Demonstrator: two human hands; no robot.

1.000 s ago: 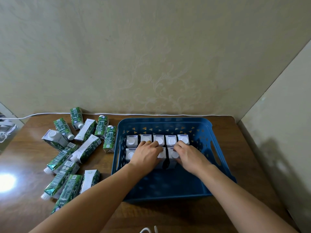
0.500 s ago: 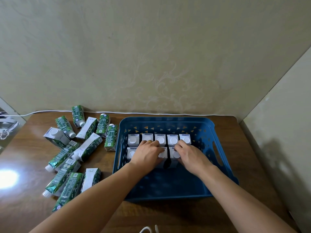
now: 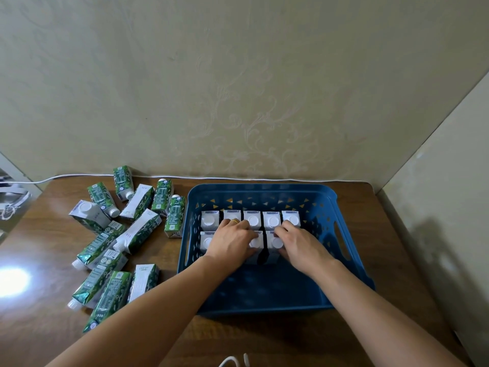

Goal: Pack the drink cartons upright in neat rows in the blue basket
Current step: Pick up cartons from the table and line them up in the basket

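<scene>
The blue basket stands on the wooden table. Along its far side, several white-topped drink cartons stand upright in a row. A second row in front of them begins at the left with one carton. My left hand lies over this row, with its fingers closed round a carton. My right hand grips the neighbouring carton. A narrow dark gap separates these two cartons. The near half of the basket floor is bare.
Several green and white cartons lie on their sides on the table to the left of the basket. A white cable runs along the wall at the back. Another white cable shows at the near edge. A side wall stands close on the right.
Both hands stay on the same front-row cartons, with barely any movement. The view has tipped up a little, so everything sits lower in the frame.
</scene>
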